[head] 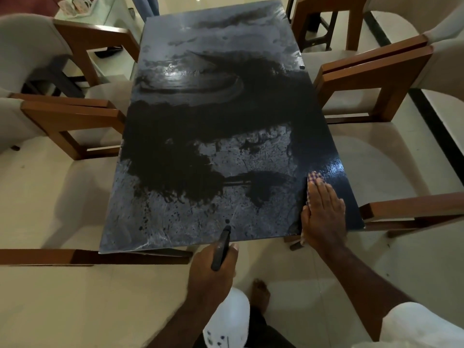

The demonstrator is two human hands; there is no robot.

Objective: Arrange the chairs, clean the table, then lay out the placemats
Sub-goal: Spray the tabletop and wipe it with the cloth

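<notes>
1. Nearest the camera, a white sleeve (pixel 421 327) covered the right upper arm, and a bare foot (pixel 261 292) stood on the pale floor below the table's near edge.
2. The left hand (pixel 213 267) had its fingers curled round the neck of a spray bottle (pixel 231 320). The bottle's white body hung below the hand, and its black nozzle pointed at the near edge of the table (pixel 200 126).
3. The right hand (pixel 324 212) lay flat with straight fingers, pressing a checked cloth (pixel 315 177) onto the tabletop near its near right corner. The cloth showed beyond the fingertips and beside the thumb.
4. The dark, glossy tabletop carried pale streaks and specks over much of its surface, with darker patches across the middle.
5. A near-left chair (pixel 37 256) and a near-right chair (pixel 411 207) flanked the near end, their wooden arms close to the table's edge.
6. Further on, a middle-left chair (pixel 70 116) and a middle-right chair (pixel 376 69) stood along the long sides.
7. A small dark object (pixel 302 67) sat by the right edge; what it was could not be told.
8. At the far end stood a far-left chair (pixel 93 31) and a brown stool (pixel 324 11).
</notes>
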